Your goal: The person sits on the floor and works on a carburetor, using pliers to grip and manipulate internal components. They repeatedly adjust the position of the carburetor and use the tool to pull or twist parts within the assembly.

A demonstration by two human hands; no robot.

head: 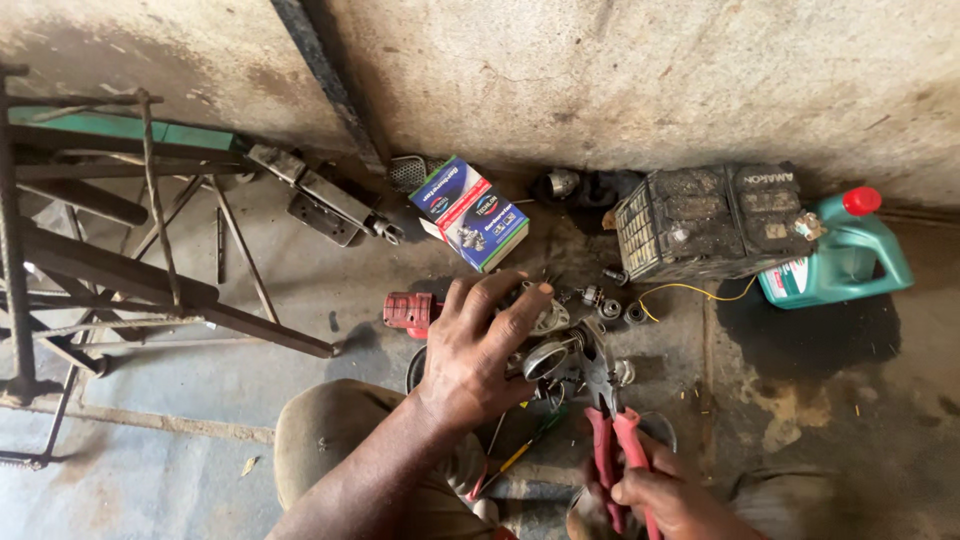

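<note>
2 hands over oily concrete floor (840, 400): left hand (478, 350) fingers curled around grimy metal engine part (548, 345); right hand (665, 495) fist closed on red-handled pliers (605, 400), tips touching part.

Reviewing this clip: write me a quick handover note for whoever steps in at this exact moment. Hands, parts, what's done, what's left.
Left hand: clamped over a metal part on the floor, holding it steady.
Right hand: gripping red-handled pliers, jaws closed on the part's edge.
Around: small loose fittings and a yellow wire lie just beyond the part; a red piece sits left of the hand; a boxed spare, a battery and a green jug stand by the wall.
Done: part looks partly stripped, with pieces laid out.
Left: pliers are mid-grip; what they are pulling can't be made out. Box looks unopened.
</note>
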